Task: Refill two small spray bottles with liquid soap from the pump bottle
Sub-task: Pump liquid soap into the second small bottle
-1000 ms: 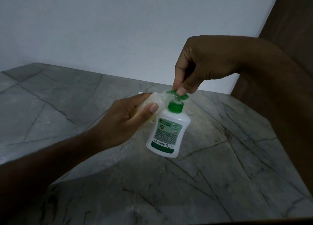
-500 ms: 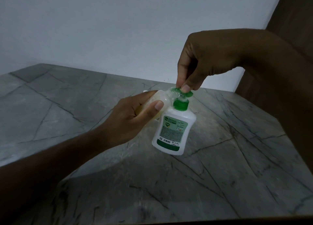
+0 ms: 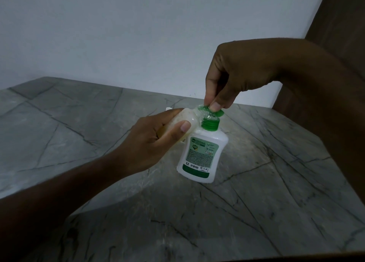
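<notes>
A white pump bottle [image 3: 201, 155] with a green collar and green label stands tilted on the grey marble table [image 3: 276, 192]. My right hand [image 3: 233, 78] comes down from above and pinches its green pump head [image 3: 214, 112] between thumb and fingers. My left hand [image 3: 156, 141] grips a small pale translucent spray bottle [image 3: 188, 119], holding it sideways with its open end at the pump nozzle. Most of the small bottle is hidden inside my left hand. A small white object [image 3: 168, 109] peeks out behind my left hand.
A white wall [image 3: 138, 34] rises behind the table. A dark wooden panel [image 3: 339, 20] stands at the right. The table's near edge [image 3: 296, 256] runs along the bottom right. The light is dim.
The view has shifted slightly. Both hands keep their hold; the right hand stays pinched on the pump head, and the small bottle remains at the nozzle.
</notes>
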